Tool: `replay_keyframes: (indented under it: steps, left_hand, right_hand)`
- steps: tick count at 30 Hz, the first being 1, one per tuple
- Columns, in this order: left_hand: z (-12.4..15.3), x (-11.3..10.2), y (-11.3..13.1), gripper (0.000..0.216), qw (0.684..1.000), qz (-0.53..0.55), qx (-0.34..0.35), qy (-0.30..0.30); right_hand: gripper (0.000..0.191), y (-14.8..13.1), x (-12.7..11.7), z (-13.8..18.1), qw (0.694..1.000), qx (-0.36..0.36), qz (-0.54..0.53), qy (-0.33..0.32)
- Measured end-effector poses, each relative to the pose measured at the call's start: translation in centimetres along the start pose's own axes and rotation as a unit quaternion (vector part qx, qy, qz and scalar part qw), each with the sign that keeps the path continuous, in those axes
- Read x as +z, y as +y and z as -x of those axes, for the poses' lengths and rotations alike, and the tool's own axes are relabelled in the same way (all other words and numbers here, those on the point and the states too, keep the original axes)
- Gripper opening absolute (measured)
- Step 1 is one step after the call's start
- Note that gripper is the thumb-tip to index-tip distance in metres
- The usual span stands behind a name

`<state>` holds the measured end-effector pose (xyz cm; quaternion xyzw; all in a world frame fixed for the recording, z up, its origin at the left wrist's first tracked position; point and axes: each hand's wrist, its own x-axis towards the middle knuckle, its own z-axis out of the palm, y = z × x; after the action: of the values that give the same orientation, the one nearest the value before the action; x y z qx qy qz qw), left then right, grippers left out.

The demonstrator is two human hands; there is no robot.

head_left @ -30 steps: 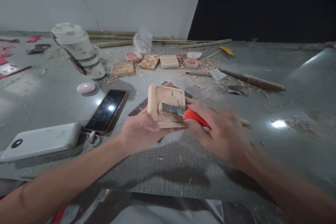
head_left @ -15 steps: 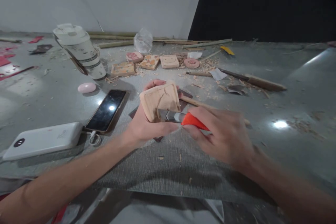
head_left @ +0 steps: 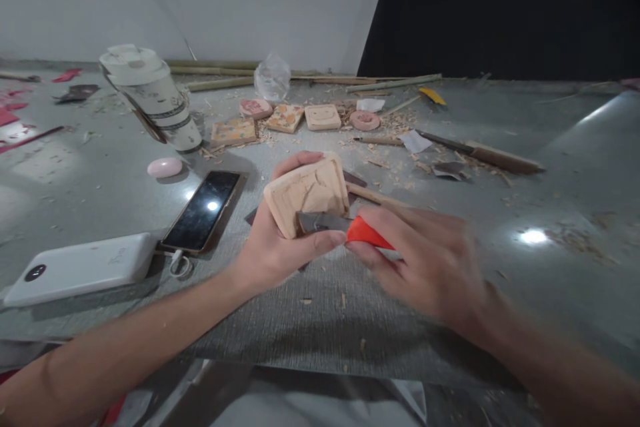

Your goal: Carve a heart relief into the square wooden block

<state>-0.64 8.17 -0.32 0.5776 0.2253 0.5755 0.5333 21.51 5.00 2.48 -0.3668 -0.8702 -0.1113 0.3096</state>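
Looking down on the table (head_left: 320, 320), we see the left hand (head_left: 274, 250) gripping a block (head_left: 306, 193), a carved wooden square, tilted above the table's middle, with the thumb (head_left: 323, 242) along its near edge. The right hand (head_left: 427, 260) is closed around the red handle (head_left: 373, 235) of a knife (head_left: 359, 230); its blade (head_left: 324, 222) crosses the block's near edge beside the left thumb, though whether it bites we cannot tell. To the left we find a phone (head_left: 203, 210) and a power bank (head_left: 85, 267); beyond, a cup (head_left: 150, 103) stands and small tiles (head_left: 323, 117) lie among shavings (head_left: 399, 124).
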Motion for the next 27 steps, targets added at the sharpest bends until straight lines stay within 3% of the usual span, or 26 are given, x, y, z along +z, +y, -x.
replay_keyframes:
  steps: [6, 16, 24, 27]
  left_hand:
    - [0.2, 0.2, 0.6, 0.071, 1.000, 0.012, 0.011, -0.020]
    - [0.5, 1.2, 1.1, 0.066, 0.999, 0.015, 0.019, 0.030]
    - [0.2, 0.8, 1.3, 0.070, 0.999, -0.020, 0.000, 0.036]
    - [0.2, 0.6, 1.3, 0.075, 1.000, -0.004, -0.014, 0.012]
  right_hand:
    - [0.016, -0.4, -0.3, 0.0, 0.999, -0.021, 0.028, 0.025]
    - [0.016, -0.3, -0.3, 0.2, 0.998, 0.005, 0.052, 0.042]
    - [0.017, 0.0, -0.4, -0.2, 1.000, -0.007, 0.002, 0.010]
    - [0.020, 0.2, -0.5, -0.1, 1.000, -0.004, 0.001, -0.001]
